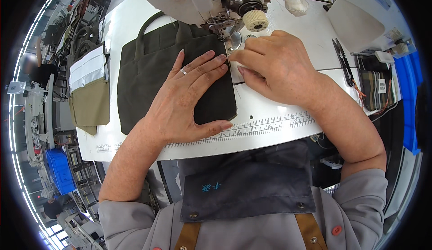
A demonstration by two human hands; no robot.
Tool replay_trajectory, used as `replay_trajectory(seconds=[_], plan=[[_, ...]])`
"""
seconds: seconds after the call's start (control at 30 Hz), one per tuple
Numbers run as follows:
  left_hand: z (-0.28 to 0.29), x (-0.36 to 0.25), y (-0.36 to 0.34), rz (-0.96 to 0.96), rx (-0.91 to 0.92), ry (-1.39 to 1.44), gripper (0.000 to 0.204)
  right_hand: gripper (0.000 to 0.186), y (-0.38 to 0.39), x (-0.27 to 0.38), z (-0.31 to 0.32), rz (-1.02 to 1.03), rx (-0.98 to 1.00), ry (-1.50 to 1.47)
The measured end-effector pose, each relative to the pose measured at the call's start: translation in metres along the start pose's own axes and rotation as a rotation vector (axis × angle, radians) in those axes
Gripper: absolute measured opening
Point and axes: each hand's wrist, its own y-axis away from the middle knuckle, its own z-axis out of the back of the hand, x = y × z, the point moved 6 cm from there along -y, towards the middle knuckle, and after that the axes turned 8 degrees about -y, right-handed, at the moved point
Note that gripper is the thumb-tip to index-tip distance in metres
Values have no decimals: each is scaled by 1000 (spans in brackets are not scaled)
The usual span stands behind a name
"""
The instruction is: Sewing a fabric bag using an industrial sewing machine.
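Observation:
A dark green fabric bag (144,79) with two handles lies flat on the white sewing table, its right edge beside the machine's presser foot (221,37). My left hand (184,92) rests flat on the bag with its fingers spread, a ring on one finger. Its thumb reaches past the lower part of the bag. At the bag's right edge is my right hand (274,65), fingers curled and the index fingertip touching the edge; whatever may be between its fingers is hidden. Above both hands stands the sewing machine head (216,2), with a cream knob.
A printed ruler scale (252,126) runs along the table's front edge. Black scissors (344,63) lie at the right, near folded plaid fabric (374,81). Olive and white fabric pieces (90,94) hang over the left edge. A blue bin (60,171) is at left.

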Motion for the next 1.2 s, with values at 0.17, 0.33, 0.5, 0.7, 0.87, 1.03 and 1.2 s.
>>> replay_trajectory(seconds=[0.17,0.33,0.5,0.7,0.87,1.03,1.2], plan=[[-1,-1,3,27,-18,46,95,19,0,-4,-7,-21,50,-37],[-2,1,0,22,-6,36,94,18,0,-1,-6,41,2,31],[-4,11,-5,24,-71,-2,93,25,-4,-3,-8,-58,64,52],[-4,25,-20,11,-117,-28,91,31,-4,-9,-7,-106,52,68],[1,31,-23,-16,-133,8,87,22,-6,-17,-11,-85,-25,20],[3,31,-29,22,-141,-23,83,13,-1,-15,3,-36,-38,100],[2,28,-28,19,-141,-22,80,18,18,1,42,-61,-61,158]])
